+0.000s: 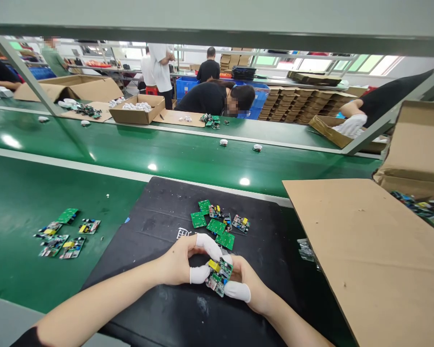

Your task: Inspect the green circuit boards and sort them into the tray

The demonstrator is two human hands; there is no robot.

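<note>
Between my two hands I hold a small green circuit board, its side with a yellow part and other components facing me. My left hand pinches its left edge between thumb and fingers, in white finger cots. On the opposite side my right hand grips the board, also with white cots on thumb and finger. Just beyond, a loose group of circuit boards lies on the black mat, some with the bare green side up. The fingertips behind the held board are partly hidden.
More circuit boards lie on the green bench at left. A cardboard sheet and a carton of boards stand at right. Small white-wrapped pieces sit on the green conveyor. Co-workers, including a bent-over person, are across it.
</note>
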